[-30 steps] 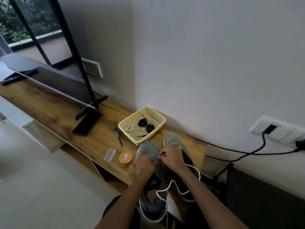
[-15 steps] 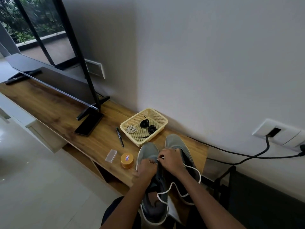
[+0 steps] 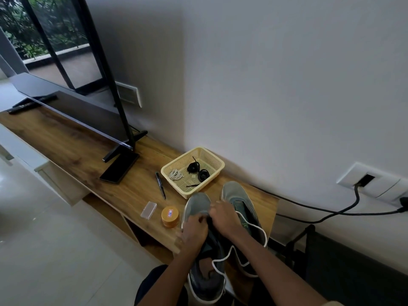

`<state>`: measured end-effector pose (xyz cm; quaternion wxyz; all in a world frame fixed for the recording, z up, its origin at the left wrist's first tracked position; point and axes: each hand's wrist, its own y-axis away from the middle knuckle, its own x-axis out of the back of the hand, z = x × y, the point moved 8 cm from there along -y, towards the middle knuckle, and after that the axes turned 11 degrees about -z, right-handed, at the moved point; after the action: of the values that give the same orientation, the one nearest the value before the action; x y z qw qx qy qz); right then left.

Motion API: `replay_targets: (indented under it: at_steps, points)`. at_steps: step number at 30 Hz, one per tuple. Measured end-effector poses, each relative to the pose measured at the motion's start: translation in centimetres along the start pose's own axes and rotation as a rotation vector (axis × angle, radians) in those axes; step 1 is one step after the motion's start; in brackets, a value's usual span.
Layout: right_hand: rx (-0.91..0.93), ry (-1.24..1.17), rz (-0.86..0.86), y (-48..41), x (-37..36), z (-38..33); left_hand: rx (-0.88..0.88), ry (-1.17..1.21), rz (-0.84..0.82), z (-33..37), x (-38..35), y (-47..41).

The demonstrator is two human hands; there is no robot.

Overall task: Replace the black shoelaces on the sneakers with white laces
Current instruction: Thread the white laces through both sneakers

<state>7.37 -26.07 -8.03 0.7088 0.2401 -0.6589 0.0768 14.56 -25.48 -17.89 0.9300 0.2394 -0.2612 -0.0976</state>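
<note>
Both hands are bunched at the front eyelets of the left sneaker (image 3: 197,203). The left hand (image 3: 195,226) is curled on its upper. The right hand (image 3: 223,217) has fingers closed, pinching the white lace (image 3: 229,249), which loops over the right sneaker (image 3: 234,192) just beside it. Both grey shoes stand toes to the wall on the wooden console (image 3: 72,151). Touching their toes, a yellow basket (image 3: 218,164) holds coiled black laces (image 3: 194,167) and a white coil (image 3: 176,174). To the left lie a pen (image 3: 160,185), an orange tin (image 3: 170,216) and a clear box (image 3: 148,209), with a television (image 3: 72,113) beyond.
</note>
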Motion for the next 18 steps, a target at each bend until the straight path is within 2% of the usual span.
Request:
replay_targets:
  at_steps: [5, 9, 11, 18]
  points:
    - [-0.044, 0.005, -0.075, 0.0, -0.5, 0.1, -0.045, -0.133, 0.045, 1.6, 0.9, 1.7]
    - [-0.154, -0.326, -0.085, -0.2, -1.5, 2.5, -0.056, -0.09, 0.032, 1.5, 1.2, 1.6]
    - [-0.174, -0.398, -0.09, -0.3, -1.3, 3.0, -0.044, -0.068, 0.026, 1.6, 1.6, 1.7]
    - [-0.18, -0.228, -0.068, -0.5, -1.0, 2.6, -0.012, -0.207, 0.09, 2.2, 2.1, 2.5]
